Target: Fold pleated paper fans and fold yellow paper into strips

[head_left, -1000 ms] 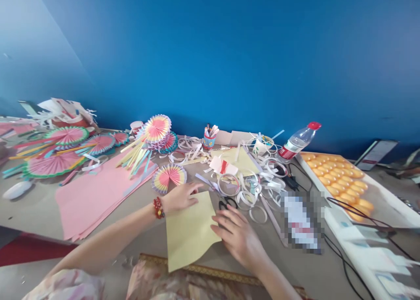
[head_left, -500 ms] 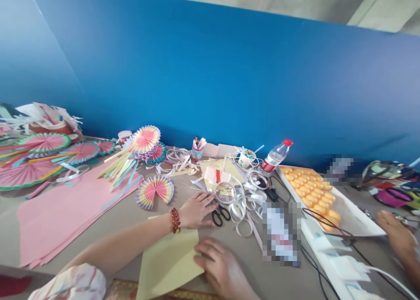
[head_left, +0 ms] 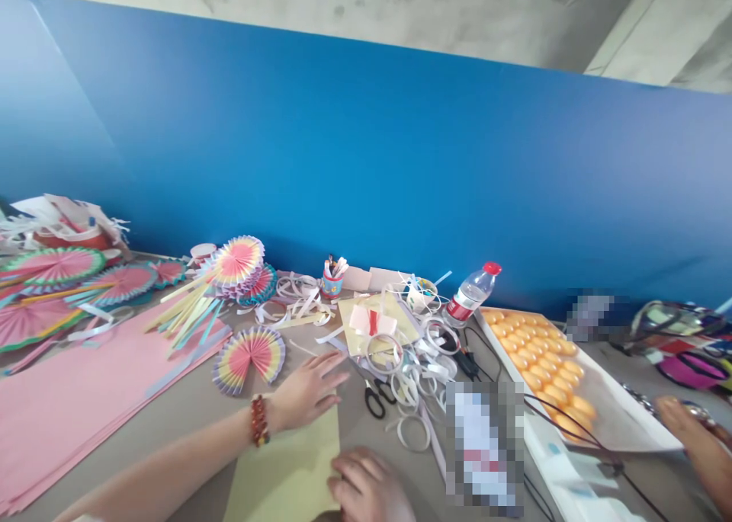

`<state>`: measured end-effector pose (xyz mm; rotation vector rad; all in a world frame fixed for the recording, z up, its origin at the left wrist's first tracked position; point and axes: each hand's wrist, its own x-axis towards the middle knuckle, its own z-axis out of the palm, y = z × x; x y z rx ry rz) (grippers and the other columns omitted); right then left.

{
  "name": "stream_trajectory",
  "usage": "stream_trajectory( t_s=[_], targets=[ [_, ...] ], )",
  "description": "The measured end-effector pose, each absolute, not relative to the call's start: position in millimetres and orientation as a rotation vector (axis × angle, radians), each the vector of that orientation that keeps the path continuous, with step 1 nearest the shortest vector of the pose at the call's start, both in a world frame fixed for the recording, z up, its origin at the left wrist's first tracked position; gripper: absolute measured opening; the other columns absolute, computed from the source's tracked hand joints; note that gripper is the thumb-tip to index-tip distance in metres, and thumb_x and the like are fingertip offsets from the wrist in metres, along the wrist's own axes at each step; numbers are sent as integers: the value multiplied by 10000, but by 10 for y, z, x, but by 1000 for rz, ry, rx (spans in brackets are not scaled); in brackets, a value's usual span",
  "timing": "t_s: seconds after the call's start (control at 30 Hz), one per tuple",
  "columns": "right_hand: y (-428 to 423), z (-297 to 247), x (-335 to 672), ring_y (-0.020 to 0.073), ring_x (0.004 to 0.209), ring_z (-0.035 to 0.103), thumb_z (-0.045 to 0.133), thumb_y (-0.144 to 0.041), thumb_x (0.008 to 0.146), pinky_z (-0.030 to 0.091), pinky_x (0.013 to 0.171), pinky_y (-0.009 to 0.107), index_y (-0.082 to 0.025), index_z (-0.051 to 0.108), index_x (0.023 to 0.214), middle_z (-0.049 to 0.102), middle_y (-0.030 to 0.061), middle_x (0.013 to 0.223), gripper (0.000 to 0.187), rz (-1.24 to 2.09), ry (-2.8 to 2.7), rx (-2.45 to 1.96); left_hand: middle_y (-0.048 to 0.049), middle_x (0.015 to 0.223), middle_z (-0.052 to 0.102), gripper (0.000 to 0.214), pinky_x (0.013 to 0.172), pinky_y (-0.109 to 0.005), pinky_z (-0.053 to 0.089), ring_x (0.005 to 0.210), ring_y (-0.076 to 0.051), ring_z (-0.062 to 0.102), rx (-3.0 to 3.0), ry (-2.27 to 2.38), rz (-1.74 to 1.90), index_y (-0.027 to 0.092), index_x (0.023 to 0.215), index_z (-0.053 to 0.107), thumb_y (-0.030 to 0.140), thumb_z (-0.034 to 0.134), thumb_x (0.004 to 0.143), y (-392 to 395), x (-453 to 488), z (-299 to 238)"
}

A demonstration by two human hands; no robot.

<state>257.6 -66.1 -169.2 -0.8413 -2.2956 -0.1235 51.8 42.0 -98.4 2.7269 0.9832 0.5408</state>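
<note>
My left hand [head_left: 306, 390] lies flat with fingers stretched out on the far corner of a pale yellow paper sheet [head_left: 286, 472] on the table. A red bead bracelet [head_left: 259, 421] circles that wrist. My right hand [head_left: 366, 488] rests at the bottom edge, fingers curled down on the sheet's right edge. Black-handled scissors [head_left: 377, 398] lie just right of my left hand, untouched.
Pink paper sheets [head_left: 74, 400] and pleated paper fans [head_left: 250, 354] fill the left. White paper rings [head_left: 412, 369], a pen cup [head_left: 331, 282], a water bottle [head_left: 470, 293] and a tray of orange pieces [head_left: 543, 362] lie right. Another person's hand [head_left: 695, 438] reaches in at the far right.
The camera has tilted up, so hands and yellow sheet sit lower in view. My right hand slid along the sheet's right edge toward me. Another person's hand came into view at right.
</note>
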Motion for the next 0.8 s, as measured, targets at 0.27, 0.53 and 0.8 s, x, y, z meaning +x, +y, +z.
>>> stream_trajectory(
  t_s=[0.27,0.53,0.8],
  targets=[
    [-757,-1061,2682,217,1004,624,511,-71,858,508,877,326,-266,667,1070,721,12,1102,328,302,-2305,-1256,-134,1303,589,717,1028,-474,466,1171,-315,561,2538,890,544,221,1305,527,633,695,743,-370,-138,-653],
    [-884,-918,2557,220,981,635,440,-65,895,515,892,351,-219,658,1001,718,58,1010,287,518,-2251,-1224,-68,1043,690,239,847,-318,534,949,-191,651,2419,1143,506,222,945,626,158,398,977,-720,-357,-779],
    [-923,-856,2638,212,947,650,430,-108,923,530,852,324,-216,647,988,706,71,954,251,562,-2307,-1200,-103,1249,644,244,965,-343,503,1149,-228,599,2409,1076,576,224,1179,606,303,516,966,-480,-612,-777]
  ],
)
